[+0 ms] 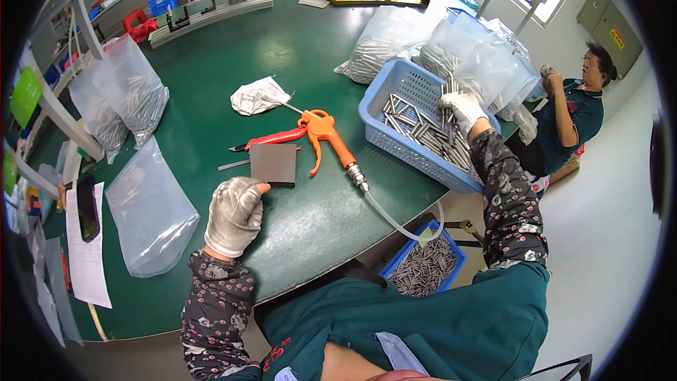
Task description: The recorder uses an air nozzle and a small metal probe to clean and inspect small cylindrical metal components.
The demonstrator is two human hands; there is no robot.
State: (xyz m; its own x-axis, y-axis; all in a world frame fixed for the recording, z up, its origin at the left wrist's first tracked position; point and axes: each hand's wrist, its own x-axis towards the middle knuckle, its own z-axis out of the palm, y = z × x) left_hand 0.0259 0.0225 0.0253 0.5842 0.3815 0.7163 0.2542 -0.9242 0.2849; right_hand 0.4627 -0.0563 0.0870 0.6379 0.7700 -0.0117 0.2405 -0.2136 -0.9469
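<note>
My left hand (pixel 235 216), in a white glove with a bare thumb tip, is curled closed on the green table just below a grey-brown square block (pixel 273 164). Whatever its fingers may hold is hidden. A thin metal strip (pixel 234 165) pokes out left of the block. My right hand (pixel 464 111), also gloved, reaches into a blue perforated plastic basket (pixel 416 157). Its fingers are bent around some metal pins at the basket's far right side. Many more loose metal pins (pixel 423 127) lie in the basket.
An orange air blow gun (pixel 321 127) with a clear hose, red-handled pliers (pixel 278 137) and a white cloth (pixel 257 95) lie mid-table. Bags of pins (pixel 144 92) stand left and behind the basket. A blue bin of pins (pixel 423 266) sits below the edge. Another person (pixel 575 109) sits right.
</note>
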